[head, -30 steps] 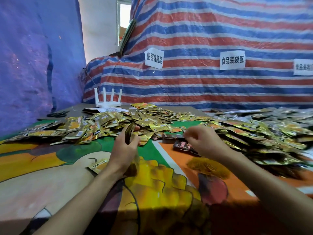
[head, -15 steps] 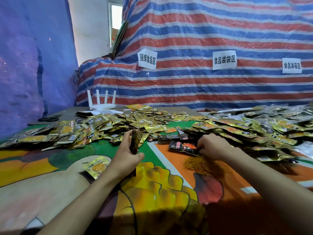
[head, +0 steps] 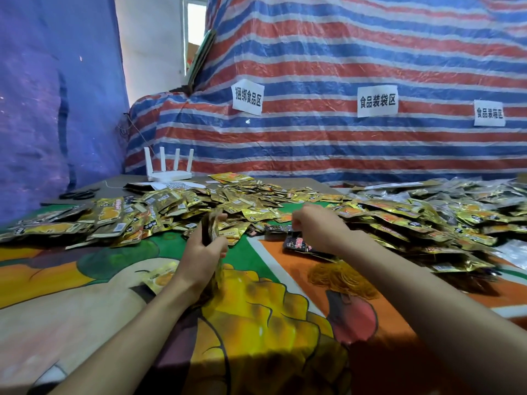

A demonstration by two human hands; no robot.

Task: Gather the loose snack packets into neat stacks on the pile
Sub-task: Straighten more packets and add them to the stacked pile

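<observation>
Striped tarpaulin [head: 356, 47], upper frame, is labelled 捆绑食品区 [head: 247, 97] and 食品装袋区 [head: 377, 101]; loose packets [head: 242, 201] are heaped mid-frame. A packet stack [head: 210, 226] is gripped by the left hand [head: 202, 253]; whether the right hand [head: 318, 230] holds anything cannot be told.

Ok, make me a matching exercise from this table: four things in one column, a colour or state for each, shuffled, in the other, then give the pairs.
Column one
1. router
2. scissors
3. rubber bands
4. packet stack

Column two
A. gripped on edge in the left hand
B. orange, in a loose heap
C. black, lying flat at the far left
D. white, four antennas standing up

Pairs: 1-D, 2-C, 3-B, 4-A
</observation>
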